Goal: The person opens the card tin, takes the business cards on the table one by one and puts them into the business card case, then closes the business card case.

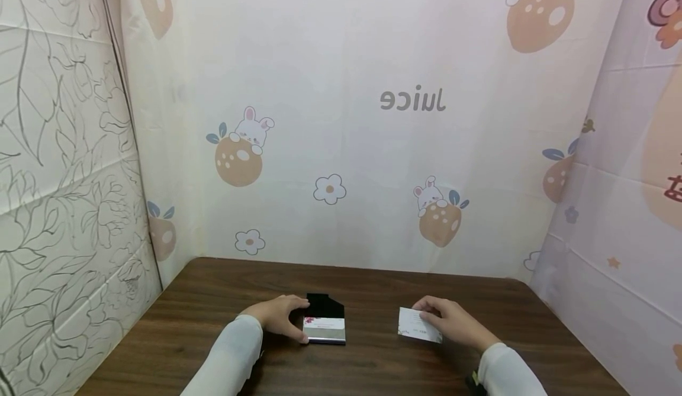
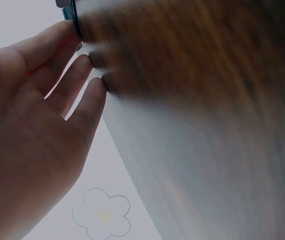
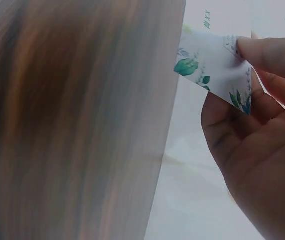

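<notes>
In the head view a small business card case [image 1: 324, 332] lies on the table with its dark lid [image 1: 325, 306] folded open to the back. Inside the case shows a white card with pink flowers, above a shiny silver front. My left hand [image 1: 278, 315] holds the case by its left side, thumb at the near corner and fingers at the far edge. To the right, my right hand [image 1: 450, 320] pinches a white business card [image 1: 412, 325] between thumb and fingers. Green leaves and small print mark this card [image 3: 215, 67] in the right wrist view.
A brown wood-grain table [image 1: 373, 372] spans the front. Behind it hangs a pale curtain [image 1: 330, 118] with rabbits and fruit, and patterned sheets close off both sides. Something small and dark [image 1: 473, 379] is at the right sleeve's cuff.
</notes>
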The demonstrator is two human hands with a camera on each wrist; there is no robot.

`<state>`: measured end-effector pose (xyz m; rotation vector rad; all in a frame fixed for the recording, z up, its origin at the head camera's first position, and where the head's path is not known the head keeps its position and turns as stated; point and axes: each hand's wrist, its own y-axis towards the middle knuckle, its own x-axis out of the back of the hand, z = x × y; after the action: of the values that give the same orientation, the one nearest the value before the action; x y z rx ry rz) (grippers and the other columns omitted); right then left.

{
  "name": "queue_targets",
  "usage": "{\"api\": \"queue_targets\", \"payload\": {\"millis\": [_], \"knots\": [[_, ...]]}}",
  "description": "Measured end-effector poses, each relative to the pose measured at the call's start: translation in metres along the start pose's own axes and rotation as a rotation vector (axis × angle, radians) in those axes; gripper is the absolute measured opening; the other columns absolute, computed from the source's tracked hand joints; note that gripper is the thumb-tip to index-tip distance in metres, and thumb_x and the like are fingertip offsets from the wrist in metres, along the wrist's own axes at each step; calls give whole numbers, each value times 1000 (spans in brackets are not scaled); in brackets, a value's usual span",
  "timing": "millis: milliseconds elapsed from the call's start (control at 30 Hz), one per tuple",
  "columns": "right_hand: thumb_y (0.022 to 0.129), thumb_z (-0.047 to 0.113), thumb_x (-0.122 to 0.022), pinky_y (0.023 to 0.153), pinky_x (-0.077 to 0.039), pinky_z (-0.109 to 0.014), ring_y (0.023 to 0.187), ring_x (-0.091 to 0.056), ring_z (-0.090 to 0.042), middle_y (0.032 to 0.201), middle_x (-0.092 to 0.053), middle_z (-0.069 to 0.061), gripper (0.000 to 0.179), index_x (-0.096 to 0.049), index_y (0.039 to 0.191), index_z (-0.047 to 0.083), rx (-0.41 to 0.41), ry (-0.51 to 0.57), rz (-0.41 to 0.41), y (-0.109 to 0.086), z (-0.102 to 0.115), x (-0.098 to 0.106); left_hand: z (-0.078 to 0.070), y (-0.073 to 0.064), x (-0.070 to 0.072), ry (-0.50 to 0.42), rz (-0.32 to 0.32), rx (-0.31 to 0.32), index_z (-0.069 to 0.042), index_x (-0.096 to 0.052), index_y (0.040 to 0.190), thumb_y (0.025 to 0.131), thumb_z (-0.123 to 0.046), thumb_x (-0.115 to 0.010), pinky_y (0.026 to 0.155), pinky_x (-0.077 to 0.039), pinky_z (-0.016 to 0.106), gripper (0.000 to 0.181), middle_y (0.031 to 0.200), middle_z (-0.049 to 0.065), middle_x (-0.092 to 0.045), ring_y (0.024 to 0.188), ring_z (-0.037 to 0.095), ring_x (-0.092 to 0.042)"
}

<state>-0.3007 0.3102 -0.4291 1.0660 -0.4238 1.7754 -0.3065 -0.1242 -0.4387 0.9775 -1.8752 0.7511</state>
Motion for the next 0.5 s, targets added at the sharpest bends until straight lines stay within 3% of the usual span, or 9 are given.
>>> {"api": "queue_targets", "payload": {"millis": [333,500], "knots": [[102,17,-60,82,-51,-35,98,-61,-16,111,-69,2,12,-70,109,18,44,41,-48,38,31,-28,-1,-1,1,-9,0,-12,-11,-52,145,77,-45,-84,107,-37,58,83,151,10,-45,140,33,-38],[103,17,-59,88,-51,-43,102,-61,-16,112,-69,4,13,-70,110,20,65,63,-40,56,48,-47,-1,-1,1,-10,3,-12,-10,-52,145,77,-45,-84,107,-37,58,83,151,10,-45,140,33,-38]]}}
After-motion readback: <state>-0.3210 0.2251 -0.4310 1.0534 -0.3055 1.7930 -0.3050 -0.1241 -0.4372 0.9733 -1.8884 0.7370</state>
